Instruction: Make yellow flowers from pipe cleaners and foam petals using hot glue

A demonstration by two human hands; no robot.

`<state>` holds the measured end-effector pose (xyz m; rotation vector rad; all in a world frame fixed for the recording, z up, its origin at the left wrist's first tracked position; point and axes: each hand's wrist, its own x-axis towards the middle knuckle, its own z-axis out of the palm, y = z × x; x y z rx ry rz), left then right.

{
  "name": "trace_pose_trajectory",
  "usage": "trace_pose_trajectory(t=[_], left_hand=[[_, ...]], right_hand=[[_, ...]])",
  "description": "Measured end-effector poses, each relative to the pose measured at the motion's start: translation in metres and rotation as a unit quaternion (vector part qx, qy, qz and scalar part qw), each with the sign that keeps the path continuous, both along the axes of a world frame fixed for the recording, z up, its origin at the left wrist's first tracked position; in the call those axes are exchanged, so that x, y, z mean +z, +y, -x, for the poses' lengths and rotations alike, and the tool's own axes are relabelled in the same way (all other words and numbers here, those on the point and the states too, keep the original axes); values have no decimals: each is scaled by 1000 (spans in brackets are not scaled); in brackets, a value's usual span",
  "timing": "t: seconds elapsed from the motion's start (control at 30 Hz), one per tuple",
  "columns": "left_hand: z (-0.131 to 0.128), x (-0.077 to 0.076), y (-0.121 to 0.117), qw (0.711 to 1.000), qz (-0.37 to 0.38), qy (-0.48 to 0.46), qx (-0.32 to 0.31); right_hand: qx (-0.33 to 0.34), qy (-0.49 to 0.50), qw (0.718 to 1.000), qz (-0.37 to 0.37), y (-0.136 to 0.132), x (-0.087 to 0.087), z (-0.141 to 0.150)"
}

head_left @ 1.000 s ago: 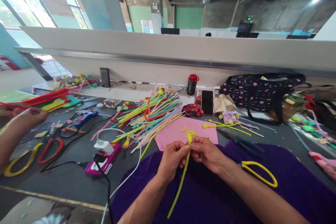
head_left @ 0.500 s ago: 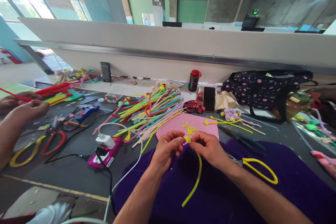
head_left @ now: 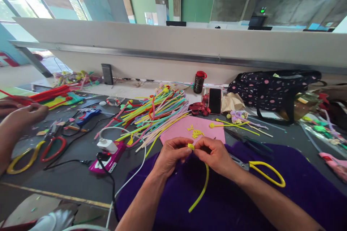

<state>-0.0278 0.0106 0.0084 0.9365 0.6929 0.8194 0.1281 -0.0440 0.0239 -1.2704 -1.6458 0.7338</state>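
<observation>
Both my hands meet over the purple cloth [head_left: 165, 202], fingertips pinched together around a yellow pipe cleaner [head_left: 202, 196]. Its small yellow bunched end [head_left: 191, 146] shows between my left hand [head_left: 173, 157] and my right hand [head_left: 214, 153]. The long tail curves down from under my right fingers. Just beyond lies a pink sheet [head_left: 173, 131] with several small yellow pieces [head_left: 197, 133] on it. Yellow-handled scissors [head_left: 267, 173] rest by my right wrist, partly covered by my forearm.
A bundle of coloured pipe cleaners [head_left: 154, 112] lies ahead left, near a magenta power strip [head_left: 108, 162] with cables. Behind stand a bottle [head_left: 199, 82], a phone [head_left: 215, 101] and a dark bag [head_left: 265, 92]. At far left, another person's hands [head_left: 24, 115] handle red strands.
My fingertips have closed in on the yellow bunched end, which has shifted slightly left and down. My left fingers are now more curled. The other person's hands moved a little.
</observation>
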Motion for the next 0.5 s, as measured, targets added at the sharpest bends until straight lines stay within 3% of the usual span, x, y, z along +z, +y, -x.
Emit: trace_pose_trajectory(t=[0.5], left_hand=[[0, -1, 0, 1000, -13, 15, -4]], right_hand=[[0, -56, 998, -22, -1, -1, -1]])
